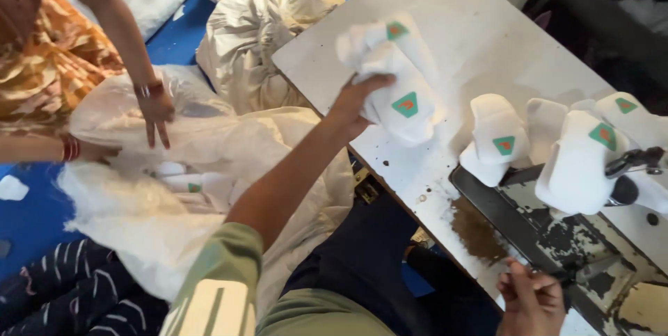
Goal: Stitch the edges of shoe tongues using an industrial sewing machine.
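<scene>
My left hand (351, 103) reaches out from a green sleeve and grips a bundle of white fabric pieces (400, 78), each with a green triangular label. The bundle rests on the worn white table (480, 30) near its left edge. More of the same white pieces (497, 134) lie to the right, and some (581, 165) are piled against the sewing machine. My right hand (532, 301) sits at the bottom right by the dark machine bed (529, 228), with its fingers curled shut. What it pinches, if anything, is unclear.
At the left, another person in orange patterned clothes has a hand (156, 110) on a clear plastic bag (139, 204) holding white pieces. A stuffed white sack (257, 37) stands beyond the table's corner on a blue floor covering (28, 218).
</scene>
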